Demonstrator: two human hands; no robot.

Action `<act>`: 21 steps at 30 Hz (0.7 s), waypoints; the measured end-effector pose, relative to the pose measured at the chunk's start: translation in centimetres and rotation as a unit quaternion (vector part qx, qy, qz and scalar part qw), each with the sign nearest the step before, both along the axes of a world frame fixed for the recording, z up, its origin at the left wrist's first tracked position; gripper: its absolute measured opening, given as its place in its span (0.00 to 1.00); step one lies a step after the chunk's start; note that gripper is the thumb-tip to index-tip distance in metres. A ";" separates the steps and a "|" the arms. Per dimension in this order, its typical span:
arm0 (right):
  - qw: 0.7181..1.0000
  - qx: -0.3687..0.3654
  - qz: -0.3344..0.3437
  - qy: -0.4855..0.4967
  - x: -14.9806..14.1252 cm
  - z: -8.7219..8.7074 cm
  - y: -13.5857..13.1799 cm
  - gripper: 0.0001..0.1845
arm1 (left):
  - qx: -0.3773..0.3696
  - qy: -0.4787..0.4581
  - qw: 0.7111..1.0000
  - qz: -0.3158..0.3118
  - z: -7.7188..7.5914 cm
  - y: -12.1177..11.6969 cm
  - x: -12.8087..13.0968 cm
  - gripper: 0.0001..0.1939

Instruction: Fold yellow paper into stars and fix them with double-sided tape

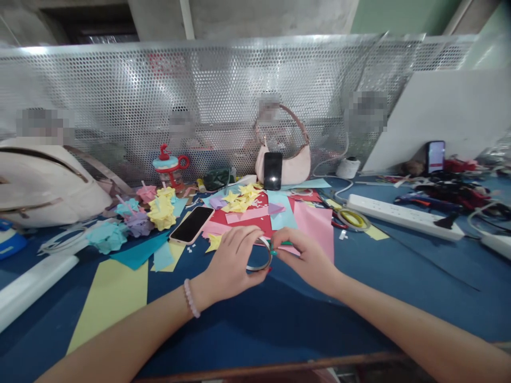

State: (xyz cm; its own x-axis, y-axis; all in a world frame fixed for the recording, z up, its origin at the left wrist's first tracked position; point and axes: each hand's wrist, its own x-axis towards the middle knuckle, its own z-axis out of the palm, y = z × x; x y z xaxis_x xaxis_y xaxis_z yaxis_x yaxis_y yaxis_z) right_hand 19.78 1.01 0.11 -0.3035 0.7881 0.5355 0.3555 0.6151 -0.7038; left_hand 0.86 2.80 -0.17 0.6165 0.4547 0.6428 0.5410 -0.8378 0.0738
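Observation:
My left hand (229, 266), with a beaded bracelet at the wrist, curls its fingers and thumb around a thin roll of tape (268, 260) held on edge above the blue table. At the right side of the roll, thumb and fingers of my right hand (305, 258) pinch together against its rim. Whether a loose tape end sits between those fingertips is too small to tell. Just beyond both hands lie pink paper (315, 223), red paper (219, 217) and a pile of yellow folded paper stars (240, 199).
Left of the hands are a phone (192, 224), folded paper flowers (162, 210) and a yellow sheet (112, 298). A pink handbag (297, 162) with a dark phone (273, 171) against it stands at the back. A power strip (403, 215) and a cable lie right.

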 end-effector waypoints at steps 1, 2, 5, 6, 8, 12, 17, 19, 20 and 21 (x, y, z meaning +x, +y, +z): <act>1.000 -0.001 0.000 -0.005 0.0 0.0 0.0 0.04 | -0.004 -0.003 1.000 -0.001 0.0 0.0 0.0 0.25; 1.000 -0.002 -0.002 -0.008 0.1 0.1 0.0 0.04 | -0.009 -0.005 1.000 -0.003 -0.1 0.0 0.0 0.25; 1.000 0.001 -0.009 -0.025 0.1 0.3 0.1 0.04 | -0.028 -0.012 0.999 -0.013 -0.1 0.0 0.0 0.26; 0.999 0.006 -0.008 -0.033 0.2 0.5 0.1 0.04 | -0.036 -0.014 0.999 -0.020 -0.1 0.0 0.0 0.26; 0.999 0.019 0.005 -0.048 0.3 0.7 0.1 0.05 | -0.060 -0.016 0.997 -0.041 0.0 0.1 0.0 0.28; 0.997 0.040 0.020 -0.070 0.4 1.1 0.2 0.06 | -0.114 -0.011 0.990 -0.087 0.2 0.2 -0.1 0.31; 0.994 0.052 0.017 -0.093 0.7 0.9 0.5 0.06 | -0.155 -0.002 0.984 -0.091 0.3 0.4 -0.3 0.33; 0.994 0.059 0.002 -0.092 1.1 0.9 1.0 0.06 | -0.168 0.029 0.979 -0.112 0.4 0.3 -0.3 0.33; 0.994 0.062 -0.014 -0.085 1.4 1.0 1.3 0.06 | -0.169 0.056 0.975 -0.132 0.4 0.2 -0.3 0.33; 0.994 0.066 -0.034 -0.075 1.8 1.0 1.7 0.06 | -0.165 0.087 0.970 -0.153 0.3 0.1 -0.3 0.33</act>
State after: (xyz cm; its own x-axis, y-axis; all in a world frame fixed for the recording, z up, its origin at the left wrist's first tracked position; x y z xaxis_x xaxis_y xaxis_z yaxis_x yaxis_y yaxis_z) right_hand 21.61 2.71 1.09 -0.3354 0.7357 0.5884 0.4945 0.6691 -0.5548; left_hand 0.60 2.91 0.16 0.8416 0.3961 0.3671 0.2982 -0.9075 0.2957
